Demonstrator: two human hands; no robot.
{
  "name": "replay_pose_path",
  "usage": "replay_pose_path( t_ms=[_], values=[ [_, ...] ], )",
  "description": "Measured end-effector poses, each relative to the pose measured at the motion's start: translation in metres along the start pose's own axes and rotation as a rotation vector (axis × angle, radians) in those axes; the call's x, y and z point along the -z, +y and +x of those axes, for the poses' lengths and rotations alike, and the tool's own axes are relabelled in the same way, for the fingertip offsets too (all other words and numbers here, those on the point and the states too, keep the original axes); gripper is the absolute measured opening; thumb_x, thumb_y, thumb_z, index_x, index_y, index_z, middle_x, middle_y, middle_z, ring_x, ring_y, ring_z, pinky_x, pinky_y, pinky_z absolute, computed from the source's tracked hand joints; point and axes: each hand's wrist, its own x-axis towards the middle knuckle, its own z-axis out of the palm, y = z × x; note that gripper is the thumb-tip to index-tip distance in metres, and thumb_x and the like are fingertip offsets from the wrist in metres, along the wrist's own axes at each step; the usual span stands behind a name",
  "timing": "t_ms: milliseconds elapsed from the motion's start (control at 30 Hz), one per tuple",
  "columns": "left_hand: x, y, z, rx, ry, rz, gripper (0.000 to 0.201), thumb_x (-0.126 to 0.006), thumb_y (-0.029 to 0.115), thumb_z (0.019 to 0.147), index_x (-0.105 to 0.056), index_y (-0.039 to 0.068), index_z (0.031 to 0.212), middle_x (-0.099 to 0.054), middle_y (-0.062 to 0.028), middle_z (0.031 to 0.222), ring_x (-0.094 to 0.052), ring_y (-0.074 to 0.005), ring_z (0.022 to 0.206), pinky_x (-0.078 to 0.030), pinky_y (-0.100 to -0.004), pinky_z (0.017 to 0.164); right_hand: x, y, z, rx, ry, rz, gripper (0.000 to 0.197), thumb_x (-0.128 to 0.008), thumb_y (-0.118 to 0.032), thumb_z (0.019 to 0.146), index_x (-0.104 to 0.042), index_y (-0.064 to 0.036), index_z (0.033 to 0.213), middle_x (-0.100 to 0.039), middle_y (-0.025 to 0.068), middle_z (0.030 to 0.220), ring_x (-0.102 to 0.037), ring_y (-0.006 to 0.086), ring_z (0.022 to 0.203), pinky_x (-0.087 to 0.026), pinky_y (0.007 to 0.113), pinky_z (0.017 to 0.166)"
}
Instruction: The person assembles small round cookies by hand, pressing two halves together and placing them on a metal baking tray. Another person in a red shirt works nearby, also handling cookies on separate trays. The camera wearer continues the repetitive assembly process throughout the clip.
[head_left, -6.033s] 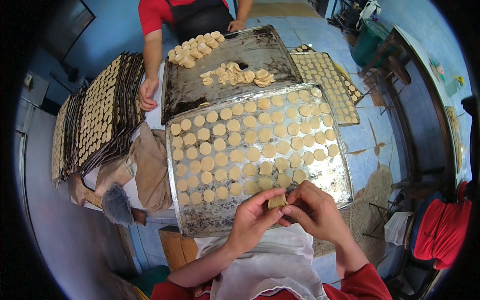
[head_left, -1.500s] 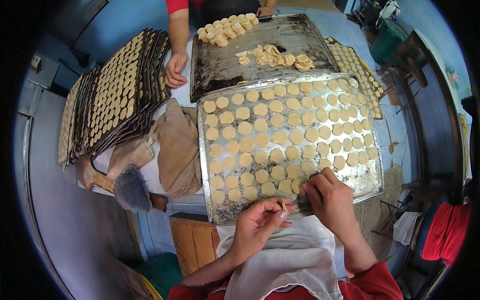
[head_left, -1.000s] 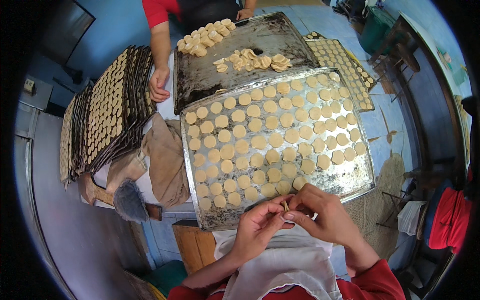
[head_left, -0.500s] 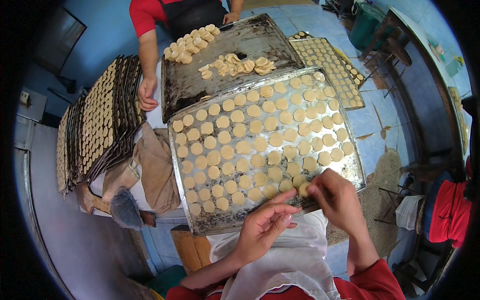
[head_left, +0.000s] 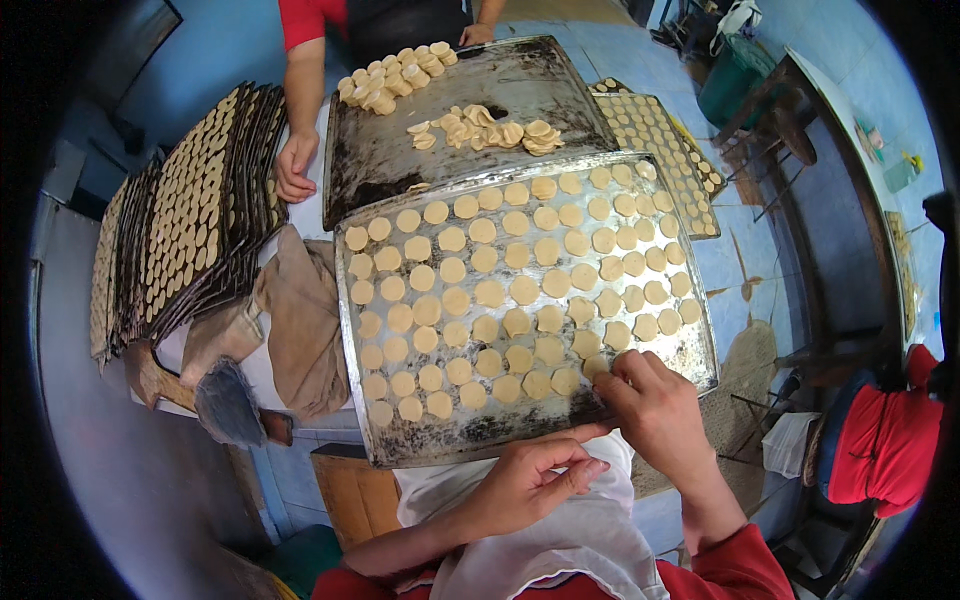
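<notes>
A metal baking tray (head_left: 425,448) in front of me carries rows of flat, pale dough rounds (head_left: 523,290). Over its near right part, the fingertips of my right hand (head_left: 655,410) pinch one dough round (head_left: 594,367) at the end of the nearest row. My left hand (head_left: 535,482) is at the near rim, just left of and below the right one, thumb and fingers stretched out. Nothing shows in the left hand, though its fingertips are partly hidden behind my right hand.
Behind lies a darker tray (head_left: 530,75) with stacked rounds (head_left: 385,82) and a loose heap (head_left: 480,132). Another person's hand (head_left: 296,167) rests beside it. Upright filled trays (head_left: 185,220) and a brown cloth (head_left: 305,335) stand left. More filled trays (head_left: 650,140) lie back right.
My right hand has lowered the dough round to the end of the nearest row. The left hand has drawn slightly down toward me, and the view has shifted a little.
</notes>
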Motion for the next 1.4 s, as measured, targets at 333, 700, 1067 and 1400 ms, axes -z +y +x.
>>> replay_pose_path(
  t_ms=[333,700,1067,1400],
  values=[
    [0.007,-0.014,-0.007,-0.203,0.409,-0.132,0.020,-0.067,0.006,0.110,-0.068,-0.006,0.125,-0.055,-0.0196,0.153,-0.071,-0.0214,0.121,-0.067,-0.0344,0.094,-0.004,-0.015,0.002,-0.482,-0.246,1.030,0.009,-0.065,-0.010,0.111,-0.064,-0.0026,0.107,-0.058,-0.0004,0.097,-0.051,0.0082,0.084,-0.044,0.026,0.073],
    [0.007,-0.009,-0.007,-0.267,0.496,-0.209,0.016,-0.065,0.003,0.110,-0.070,-0.007,0.121,-0.058,-0.0179,0.150,-0.069,-0.0190,0.121,-0.069,-0.0339,0.095,-0.005,-0.043,0.000,-0.537,-0.246,1.258,0.010,-0.064,-0.011,0.113,-0.064,-0.0015,0.111,-0.060,-0.0022,0.101,-0.052,0.0055,0.094,-0.045,0.023,0.083],
    [0.008,-0.008,-0.008,-0.291,0.558,-0.201,0.012,-0.062,-0.001,0.109,-0.068,-0.005,0.119,-0.058,-0.0165,0.145,-0.066,-0.0187,0.122,-0.069,-0.0355,0.095,-0.005,-0.023,-0.003,-0.441,-0.009,0.549,0.013,-0.076,-0.014,0.104,-0.070,-0.0025,0.101,-0.062,0.0064,0.088,-0.056,0.0158,0.068,-0.047,0.033,0.063],
    [-0.002,-0.010,-0.013,-0.166,0.360,-0.129,0.019,-0.061,0.004,0.112,-0.073,-0.005,0.124,-0.058,-0.0129,0.141,-0.068,-0.0160,0.113,-0.066,-0.0306,0.088,0.023,-0.044,-0.017,-0.316,-0.181,0.762,0.015,-0.083,-0.011,0.096,-0.076,-0.0046,0.108,-0.075,0.0123,0.096,-0.072,0.0273,0.078,-0.055,0.038,0.068]
  ],
)
